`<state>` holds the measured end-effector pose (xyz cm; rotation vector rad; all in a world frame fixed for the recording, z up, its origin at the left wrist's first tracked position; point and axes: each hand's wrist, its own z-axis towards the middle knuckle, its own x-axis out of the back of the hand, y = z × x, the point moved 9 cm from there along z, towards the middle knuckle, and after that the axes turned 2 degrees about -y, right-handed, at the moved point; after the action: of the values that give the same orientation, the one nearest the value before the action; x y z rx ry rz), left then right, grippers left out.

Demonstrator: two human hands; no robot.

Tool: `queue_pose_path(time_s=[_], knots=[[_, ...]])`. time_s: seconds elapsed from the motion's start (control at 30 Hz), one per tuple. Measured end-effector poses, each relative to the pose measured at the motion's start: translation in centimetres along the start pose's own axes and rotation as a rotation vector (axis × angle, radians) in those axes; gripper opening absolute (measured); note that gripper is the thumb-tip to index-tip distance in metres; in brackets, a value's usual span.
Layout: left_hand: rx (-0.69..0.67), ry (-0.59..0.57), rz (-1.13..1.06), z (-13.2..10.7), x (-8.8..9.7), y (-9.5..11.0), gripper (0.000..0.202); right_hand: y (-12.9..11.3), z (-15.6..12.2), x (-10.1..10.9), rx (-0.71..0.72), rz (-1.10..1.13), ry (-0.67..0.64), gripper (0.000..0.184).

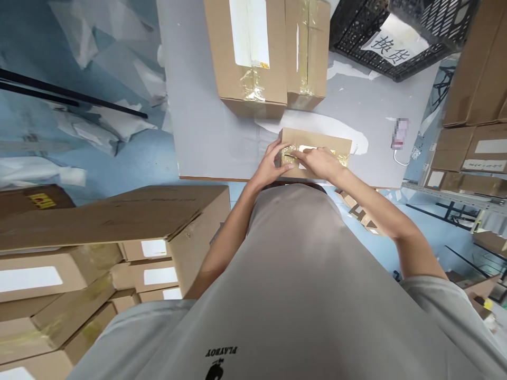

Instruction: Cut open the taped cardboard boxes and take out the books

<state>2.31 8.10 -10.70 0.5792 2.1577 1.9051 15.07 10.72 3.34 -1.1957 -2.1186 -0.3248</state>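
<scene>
Shirt (301, 253) fabric fills the part of the view nearest us, and past it our two bare hands meet over a small carton (319, 138), which lies flat at the near edge of the surface (214, 148), right in front of our body. Our left hand (270, 164) wraps the carton's left end, thumb and fingers set apart with cardboard between them, probably to keep it from sliding. Our right hand (320, 161) reaches across the top with its index finger extended onto the tape (285, 152) near that end, the others curled under; we seem to keep the box close so that both hands can bear on one spot. Beyond it lies a white sheet (358, 141), then a wide taped carton (245, 79) and a narrower carton (307, 79), side by side, perhaps pushed back to leave working room. A black crate (364, 45) stands at the far right.

We cannot tell whether our right fingers grip anything small, since the palm faces down and hides it. That hand also covers part of the carton's white label. Both taller cartons and the crate run out of view at the top, and a pinkish object (400, 133) on the right is too blocky to make out.
</scene>
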Motion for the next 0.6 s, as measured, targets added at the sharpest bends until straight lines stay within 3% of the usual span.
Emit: queue_pose_path(time_s=[0.23,0.6], knots=[[-0.029,0.014,0.047,0.1,-0.1,-0.4,0.095,-0.3,0.0,0.4,-0.018,0.006,0.005,0.053],[0.014,-0.013,-0.041,0.1,0.0,-0.3,0.097,0.7,0.9,-1.4,-0.020,0.161,0.063,0.050]])
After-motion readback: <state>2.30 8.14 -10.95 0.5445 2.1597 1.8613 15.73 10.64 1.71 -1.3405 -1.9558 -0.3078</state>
